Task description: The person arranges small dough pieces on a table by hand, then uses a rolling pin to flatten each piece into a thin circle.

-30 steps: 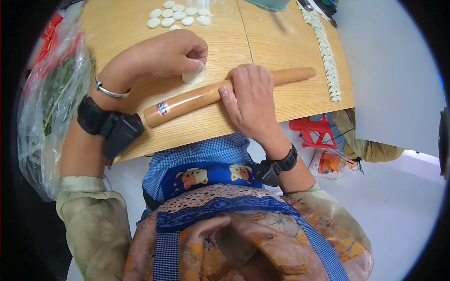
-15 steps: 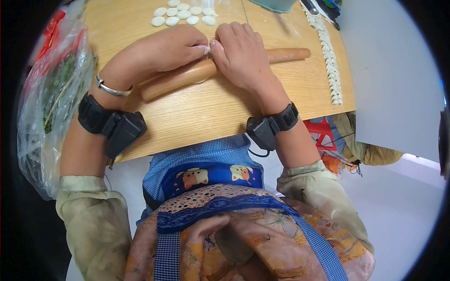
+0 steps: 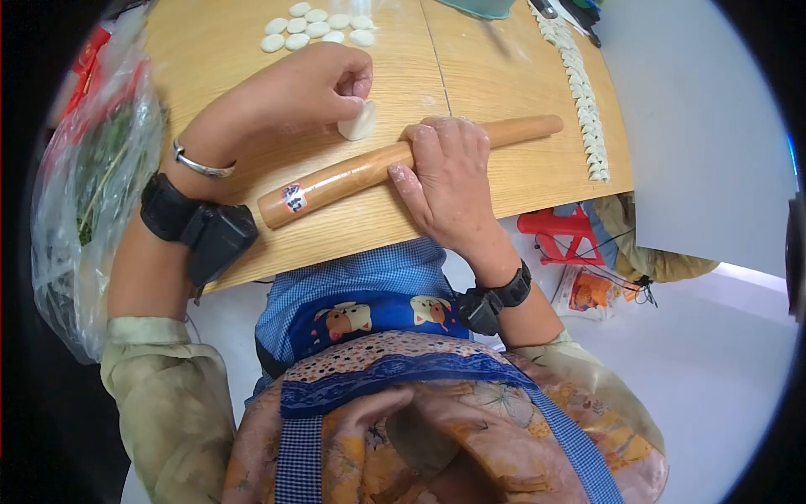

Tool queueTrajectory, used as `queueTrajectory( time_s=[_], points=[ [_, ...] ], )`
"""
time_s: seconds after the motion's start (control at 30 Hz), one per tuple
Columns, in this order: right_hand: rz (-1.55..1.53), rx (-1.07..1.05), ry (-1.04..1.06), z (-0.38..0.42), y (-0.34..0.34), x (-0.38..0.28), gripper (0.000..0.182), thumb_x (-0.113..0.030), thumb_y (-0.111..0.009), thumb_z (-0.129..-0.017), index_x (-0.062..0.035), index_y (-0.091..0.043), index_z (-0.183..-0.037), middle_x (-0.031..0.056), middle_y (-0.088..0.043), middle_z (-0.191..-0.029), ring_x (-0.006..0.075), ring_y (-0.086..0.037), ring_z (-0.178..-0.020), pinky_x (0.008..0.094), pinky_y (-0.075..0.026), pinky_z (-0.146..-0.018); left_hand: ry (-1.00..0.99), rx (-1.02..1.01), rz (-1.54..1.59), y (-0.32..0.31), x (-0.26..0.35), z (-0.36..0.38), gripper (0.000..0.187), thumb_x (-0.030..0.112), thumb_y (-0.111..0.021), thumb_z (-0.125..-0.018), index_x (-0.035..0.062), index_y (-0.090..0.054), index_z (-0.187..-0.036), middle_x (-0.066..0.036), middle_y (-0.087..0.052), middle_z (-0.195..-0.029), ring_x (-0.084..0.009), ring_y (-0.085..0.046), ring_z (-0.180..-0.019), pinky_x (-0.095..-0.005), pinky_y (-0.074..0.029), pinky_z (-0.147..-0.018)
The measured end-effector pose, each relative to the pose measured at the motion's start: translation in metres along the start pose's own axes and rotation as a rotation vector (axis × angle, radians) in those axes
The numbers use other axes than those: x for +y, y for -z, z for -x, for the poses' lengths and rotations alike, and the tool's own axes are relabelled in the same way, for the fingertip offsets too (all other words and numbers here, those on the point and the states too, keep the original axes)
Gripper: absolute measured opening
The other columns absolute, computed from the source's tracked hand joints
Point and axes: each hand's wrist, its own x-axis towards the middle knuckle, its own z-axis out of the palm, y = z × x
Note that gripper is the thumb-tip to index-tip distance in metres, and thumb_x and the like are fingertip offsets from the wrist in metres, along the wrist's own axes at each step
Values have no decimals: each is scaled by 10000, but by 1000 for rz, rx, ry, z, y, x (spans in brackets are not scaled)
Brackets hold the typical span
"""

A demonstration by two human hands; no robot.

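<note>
1. One long wooden rolling pin (image 3: 353,172) lies slantwise on the table; the right hand (image 3: 445,181) presses flat on it, fingers spread.
2. About seven small white dough discs (image 3: 315,23) sit beyond the pin.
3. One flattened white dough round (image 3: 359,122) rests just behind the pin, pinched by the left hand (image 3: 306,88).

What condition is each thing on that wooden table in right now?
Small white dough disc: partly flattened, pinched at its edge by the left hand.
Long wooden rolling pin: lying slanted on the table, under the right hand.
Small round dough pieces: unrolled, clustered.
Folded white dumplings: lined in a row.
</note>
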Motion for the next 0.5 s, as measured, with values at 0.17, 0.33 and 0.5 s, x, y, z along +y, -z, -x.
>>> queueTrajectory(
  time_s=[0.17, 0.33, 0.5],
  points=[
    [-3, -14, -5, -1, -1, 1, 383, -337, -675, -887, -42, -580, -1112, 154, -559, -1084, 343, -503, -1057, 496, -351, -990, 4, -26, 43, 0, -3, -1, 116, 57, -656, -829, 2, -634, -928, -18, -613, -775, -107, -551, -729, -268, -462, -669],
    [3, -23, -5, 0, -1, 1, 399, -351, -669, -893, -40, -585, -1128, 153, -562, -1087, 340, -505, -1063, 497, -350, -996, 34, -38, -46, -3, 7, -1, 119, 58, -671, -820, -4, -636, -915, -18, -615, -779, -108, -557, -734, -264, -473, -694],
    [7, -10, -4, 0, -1, 1, 409, -358, -667, -895, -39, -589, -1139, 154, -562, -1088, 340, -505, -1067, 496, -351, -999, 11, 16, 63, -7, 0, -1, 117, 52, -683, -809, -10, -634, -895, -34, -624, -772, -117, -574, -731, -275, -483, -684]
  ],
)
